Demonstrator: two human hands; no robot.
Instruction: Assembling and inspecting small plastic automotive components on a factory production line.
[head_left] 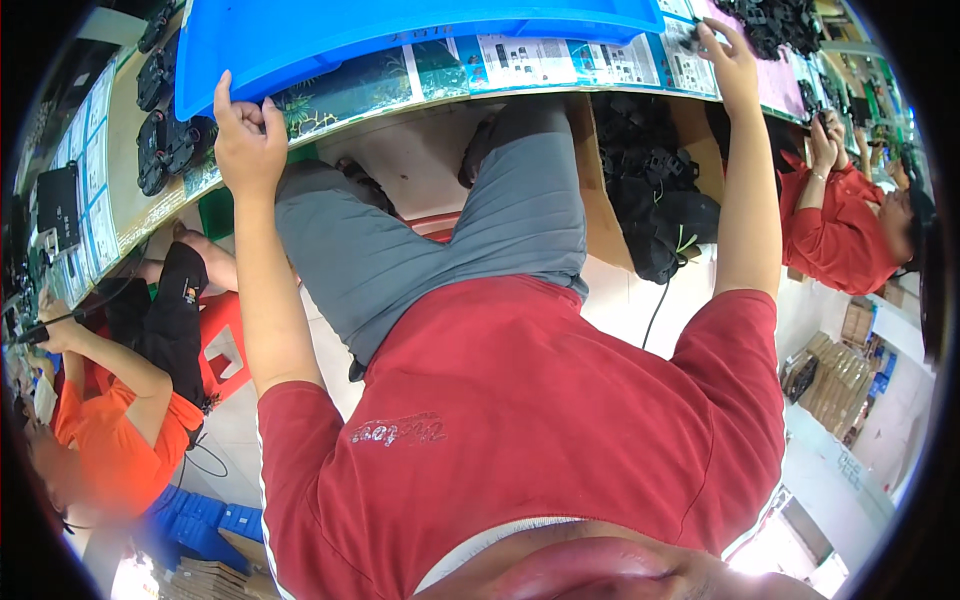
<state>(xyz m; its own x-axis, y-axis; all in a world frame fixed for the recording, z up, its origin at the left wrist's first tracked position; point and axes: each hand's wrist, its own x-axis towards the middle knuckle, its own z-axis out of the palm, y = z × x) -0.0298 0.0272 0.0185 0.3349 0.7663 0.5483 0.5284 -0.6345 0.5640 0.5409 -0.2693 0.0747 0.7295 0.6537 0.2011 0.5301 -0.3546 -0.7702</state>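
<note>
My left hand point(248, 145) is at the near left corner of a large blue plastic tray point(330, 50). Its index finger is stretched up against the tray's wall, the thumb stands apart, and the other fingers are partly curled. Beyond the tray's right end is my right hand point(732, 70), over the printed sheets on the table. Its fingertips close on a small dark part point(690, 38), whose exact kind is too small to make out. A heap of black plastic parts point(770, 25) lies just past that hand.
Several black plastic assemblies point(165, 150) lie left of the tray. Printed sheets point(520, 62) cover the table edge. Below, right of my legs, stands a cardboard box point(600, 215) with black parts. Co-workers sit at left, in an orange shirt point(125, 430), and right, in red point(840, 230).
</note>
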